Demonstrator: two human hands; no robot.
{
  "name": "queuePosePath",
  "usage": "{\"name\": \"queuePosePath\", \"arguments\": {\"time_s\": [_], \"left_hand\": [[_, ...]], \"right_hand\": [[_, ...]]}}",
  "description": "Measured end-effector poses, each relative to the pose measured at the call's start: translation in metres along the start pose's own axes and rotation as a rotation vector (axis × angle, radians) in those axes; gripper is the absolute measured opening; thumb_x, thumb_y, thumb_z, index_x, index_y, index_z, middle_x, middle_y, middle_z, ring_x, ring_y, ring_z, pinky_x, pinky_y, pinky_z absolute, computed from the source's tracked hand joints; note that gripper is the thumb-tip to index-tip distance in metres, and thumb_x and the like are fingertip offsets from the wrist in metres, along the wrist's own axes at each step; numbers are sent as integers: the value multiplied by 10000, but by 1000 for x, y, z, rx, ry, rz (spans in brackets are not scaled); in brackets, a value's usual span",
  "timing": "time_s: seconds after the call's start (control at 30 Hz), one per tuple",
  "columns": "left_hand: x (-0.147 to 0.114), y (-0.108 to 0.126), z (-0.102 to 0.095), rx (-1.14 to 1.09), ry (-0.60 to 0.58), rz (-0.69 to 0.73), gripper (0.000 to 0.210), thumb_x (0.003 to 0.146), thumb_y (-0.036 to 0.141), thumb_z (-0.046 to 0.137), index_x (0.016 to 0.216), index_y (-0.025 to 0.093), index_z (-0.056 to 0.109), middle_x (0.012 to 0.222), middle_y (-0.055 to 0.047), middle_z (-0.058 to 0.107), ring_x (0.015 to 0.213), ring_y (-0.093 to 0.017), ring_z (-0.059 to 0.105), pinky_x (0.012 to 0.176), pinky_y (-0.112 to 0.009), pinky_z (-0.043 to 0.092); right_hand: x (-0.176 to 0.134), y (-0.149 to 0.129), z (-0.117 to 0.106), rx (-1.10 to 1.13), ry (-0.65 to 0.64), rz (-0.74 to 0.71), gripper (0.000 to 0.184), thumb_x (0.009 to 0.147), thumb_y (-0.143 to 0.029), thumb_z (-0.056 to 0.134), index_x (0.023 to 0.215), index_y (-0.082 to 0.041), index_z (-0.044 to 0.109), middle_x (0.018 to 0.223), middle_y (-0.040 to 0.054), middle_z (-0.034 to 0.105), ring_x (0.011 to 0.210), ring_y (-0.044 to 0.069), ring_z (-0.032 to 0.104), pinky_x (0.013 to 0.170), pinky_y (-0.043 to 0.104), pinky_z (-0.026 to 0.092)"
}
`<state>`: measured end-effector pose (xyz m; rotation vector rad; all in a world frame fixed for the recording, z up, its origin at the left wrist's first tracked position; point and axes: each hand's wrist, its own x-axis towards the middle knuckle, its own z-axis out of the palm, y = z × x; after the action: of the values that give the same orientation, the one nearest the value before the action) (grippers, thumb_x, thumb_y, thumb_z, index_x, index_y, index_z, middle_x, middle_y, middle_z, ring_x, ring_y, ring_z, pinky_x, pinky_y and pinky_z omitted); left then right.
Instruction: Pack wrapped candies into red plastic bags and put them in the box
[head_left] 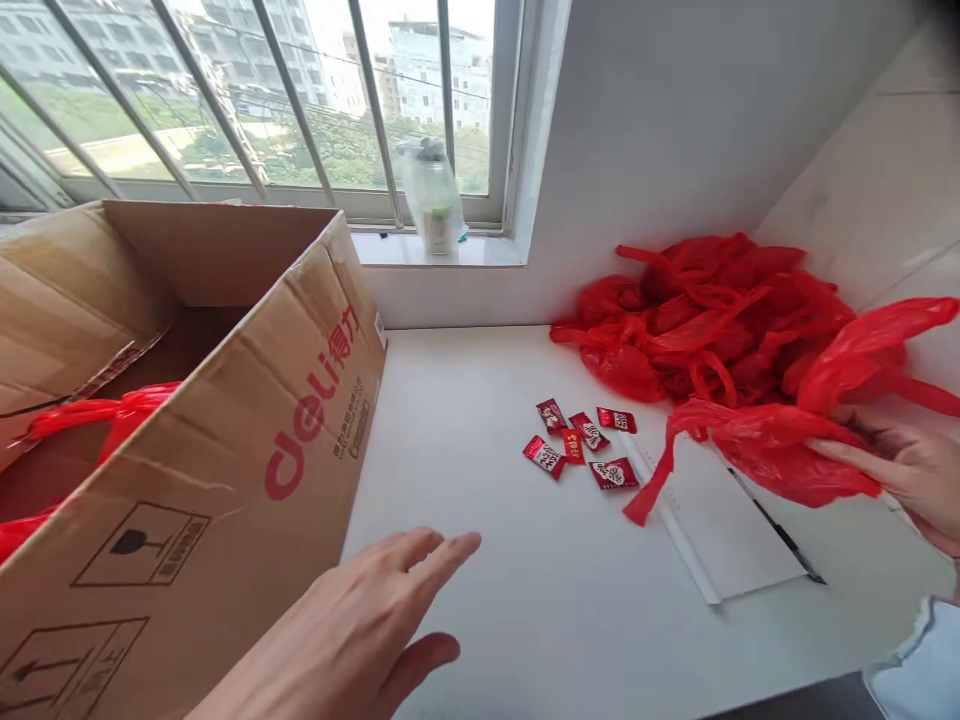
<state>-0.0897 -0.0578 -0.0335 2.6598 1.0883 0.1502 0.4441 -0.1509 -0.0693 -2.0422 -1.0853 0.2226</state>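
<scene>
At the right, my right hand (904, 465) grips a red plastic bag (795, 460), its handles loose and spread out. My left hand (375, 615) hovers over the white table beside the cardboard box, fingers stretched out and nothing in them. Several small dark-red candy packets (589, 432) lie in a loose group on the table between the two hands. Behind the held bag, a heap of red plastic bags (720, 310) is piled against the wall. Whether the held bag has anything inside, I cannot tell.
A tall open cardboard box (322, 400) stands at the left, with red plastic bags (139, 410) inside. A white paper pad (720, 530) and a black pen (787, 540) lie under and near the held bag. A bagged cup (439, 215) stands on the windowsill.
</scene>
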Motion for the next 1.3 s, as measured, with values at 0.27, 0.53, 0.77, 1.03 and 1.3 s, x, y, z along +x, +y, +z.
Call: {"name": "queuePosePath", "arguments": {"time_s": [0.27, 0.53, 0.77, 1.03, 1.3], "left_hand": [[54, 3, -14, -76, -1, -109, 288, 892, 253, 549, 1180, 242, 551, 1130, -60, 617, 983, -238, 600, 833, -352, 475], [78, -20, 23, -264, -3, -123, 133, 842, 108, 470, 835, 204, 562, 848, -24, 575, 783, -185, 551, 670, -280, 407], [95, -26, 55, -432, 44, -34, 120, 759, 100, 547, 811, 207, 527, 883, -3, 580, 835, -179, 524, 680, -264, 404], [96, -36, 54, -708, 193, -181, 80, 778, 234, 591, 718, 182, 578, 673, 27, 583, 645, -129, 516, 607, -241, 393], [93, -43, 62, -852, 230, -306, 134, 745, 309, 621, 728, 177, 607, 623, 30, 574, 606, -122, 523, 554, -222, 396]], "right_hand": [[-39, -145, 162, 476, -666, -277, 200, 798, -353, 601, 935, -228, 676, 906, 55, 687, 853, 241, 654, 735, 372, 539], [-68, -157, 240, 332, -529, -526, 228, 853, -206, 468, 1018, -222, 625, 1127, 63, 640, 1031, 211, 592, 886, 384, 476], [-96, -160, 235, 73, -467, -671, 367, 765, -447, 682, 1061, -244, 604, 1086, 72, 630, 1035, 283, 519, 866, 426, 454], [-84, -164, 242, 122, -355, -543, 176, 873, -332, 535, 771, -238, 644, 847, 45, 669, 914, 255, 532, 800, 383, 423], [-68, -137, 232, 246, -363, -351, 248, 812, -444, 598, 694, -226, 604, 784, 16, 660, 838, 224, 572, 777, 352, 419]]}}
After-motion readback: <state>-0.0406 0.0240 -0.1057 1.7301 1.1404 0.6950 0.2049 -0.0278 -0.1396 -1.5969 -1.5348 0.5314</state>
